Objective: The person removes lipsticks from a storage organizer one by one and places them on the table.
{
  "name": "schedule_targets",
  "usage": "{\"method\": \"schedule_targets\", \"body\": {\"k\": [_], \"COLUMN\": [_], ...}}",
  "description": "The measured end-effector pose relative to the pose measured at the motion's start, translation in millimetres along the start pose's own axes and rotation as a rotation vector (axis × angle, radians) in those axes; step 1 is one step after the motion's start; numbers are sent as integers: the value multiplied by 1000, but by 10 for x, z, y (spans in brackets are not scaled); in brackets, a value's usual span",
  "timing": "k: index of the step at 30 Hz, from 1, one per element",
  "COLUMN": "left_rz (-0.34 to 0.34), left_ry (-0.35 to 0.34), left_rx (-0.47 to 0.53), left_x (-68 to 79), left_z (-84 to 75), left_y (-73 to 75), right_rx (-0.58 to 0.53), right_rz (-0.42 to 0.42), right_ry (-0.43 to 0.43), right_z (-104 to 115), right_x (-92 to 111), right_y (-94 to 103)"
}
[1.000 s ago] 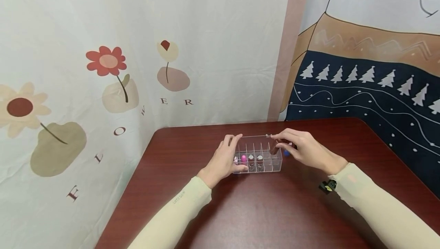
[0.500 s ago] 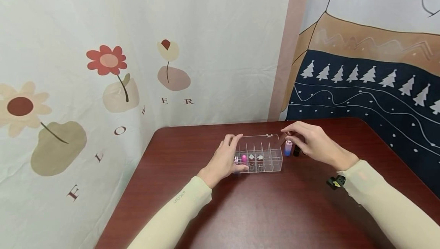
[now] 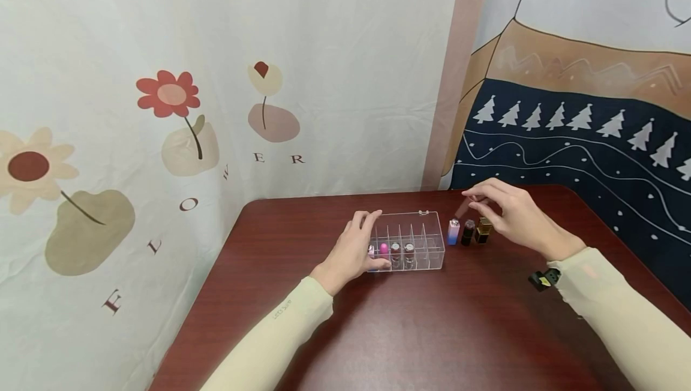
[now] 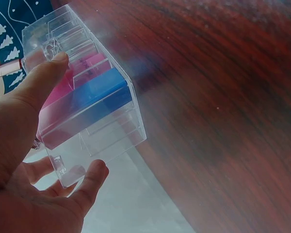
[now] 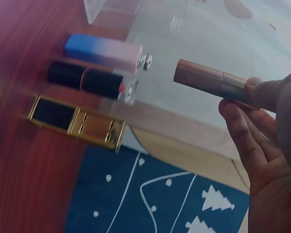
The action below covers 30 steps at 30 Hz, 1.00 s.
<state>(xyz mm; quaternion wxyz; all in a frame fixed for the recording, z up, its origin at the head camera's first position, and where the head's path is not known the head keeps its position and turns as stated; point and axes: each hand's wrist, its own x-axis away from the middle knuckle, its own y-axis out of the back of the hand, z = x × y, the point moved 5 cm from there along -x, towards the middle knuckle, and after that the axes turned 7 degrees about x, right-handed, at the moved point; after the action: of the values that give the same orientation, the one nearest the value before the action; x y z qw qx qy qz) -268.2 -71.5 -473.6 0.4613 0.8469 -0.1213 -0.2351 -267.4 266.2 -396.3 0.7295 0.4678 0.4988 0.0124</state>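
My left hand grips the left end of a clear divided lipstick organizer, thumb in front and fingers behind. Between the thumb and fingertips of my right hand, a brownish lipstick tube is pinched, raised above the table to the right of the organizer. Below it stand three lipsticks: a blue-and-pink one, a black one and a gold-and-black one. Inside the organizer are a blue-to-pink lipstick, a bright pink one and two with clear, dark-ringed tops; the left hand partly hides this end.
The organizer stands on a dark red wooden table, its transparent lid raised at the back. Behind the table hang a white flower-print cloth and a navy cloth with white trees.
My right hand has moved right, from the organizer's right compartments to above the standing lipsticks, carrying the brownish lipstick out. The left hand stays on the organizer.
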Motion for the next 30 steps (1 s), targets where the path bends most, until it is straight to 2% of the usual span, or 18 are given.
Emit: {"method": "schedule_targets", "body": {"k": [16,22,30], "left_rz": [1,-1,2], "left_ry": [-3,-2,6], "left_rx": [1,-4,4], "left_x": [-2,2,5], "left_z": [-18,-17,-15], "left_y": [-1,3,8], "right_rx": [98,118,143], "right_rz": [-34,-17,26], "right_ry": [-50,-80,-134], "right_z": [-334,-459,-579], "right_x": [187,264,379], "right_y": [140,186,154]}}
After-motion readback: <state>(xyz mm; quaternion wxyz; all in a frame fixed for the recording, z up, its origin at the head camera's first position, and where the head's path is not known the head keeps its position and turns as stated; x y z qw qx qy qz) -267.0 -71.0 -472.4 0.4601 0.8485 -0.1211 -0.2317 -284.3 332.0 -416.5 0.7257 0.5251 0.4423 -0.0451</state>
